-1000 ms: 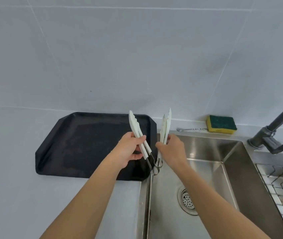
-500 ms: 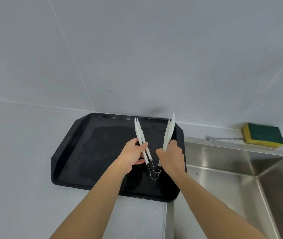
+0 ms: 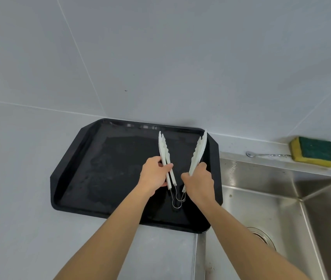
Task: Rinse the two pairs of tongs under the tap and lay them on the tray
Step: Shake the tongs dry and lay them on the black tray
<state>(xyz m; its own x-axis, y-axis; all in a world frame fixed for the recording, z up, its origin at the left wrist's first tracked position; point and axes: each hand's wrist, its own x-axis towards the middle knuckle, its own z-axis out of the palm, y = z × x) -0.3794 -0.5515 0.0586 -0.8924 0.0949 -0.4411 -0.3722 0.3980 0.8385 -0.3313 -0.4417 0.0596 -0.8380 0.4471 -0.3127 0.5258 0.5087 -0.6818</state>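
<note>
Each grip pinches one pair of white tongs, left hand (image 3: 155, 174) and right hand (image 3: 198, 181), now carried from above the sink (image 3: 281, 199) to over the black tray (image 3: 75, 178), so laying down looks next.

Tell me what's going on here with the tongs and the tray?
A person holds one pair of white tongs in each hand over the black tray beside the sink. The left hand grips the left tongs and the right hand grips the right tongs, tips pointing away toward the wall and wire loop ends low over the tray. Neither pair has been laid down yet. A sponge sits on the ledge behind the sink.
</note>
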